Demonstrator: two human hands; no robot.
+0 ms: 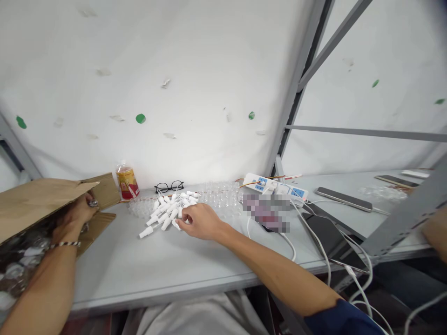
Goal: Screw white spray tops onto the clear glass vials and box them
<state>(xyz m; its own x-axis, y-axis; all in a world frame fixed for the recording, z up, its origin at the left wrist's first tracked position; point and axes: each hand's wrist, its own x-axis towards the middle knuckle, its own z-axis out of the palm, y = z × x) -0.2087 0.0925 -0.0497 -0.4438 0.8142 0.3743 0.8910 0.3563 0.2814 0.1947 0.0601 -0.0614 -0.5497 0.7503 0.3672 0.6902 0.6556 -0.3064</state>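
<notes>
My left hand (78, 211) reaches into an open cardboard box (42, 200) at the left. Its fingers are closed around a small clear bottle (93, 203), partly hidden by the hand. More clear bottles with white parts (17, 270) lie in the box below my forearm. My right hand (200, 221) is at the near right side of a pile of white spray caps (169, 209), some with thin tubes. Its thumb and fingers are pinched on one white cap (177, 224). Rows of clear bottles (223, 194) stand behind the pile and to its right.
A drink bottle (127, 181) and black-framed glasses (169, 187) sit by the wall. Right of the bottles are a power strip (275, 186), a blurred-out object (265, 214), phones (331, 237) and looping white cables (319, 246). A grey metal post (295, 93) rises behind.
</notes>
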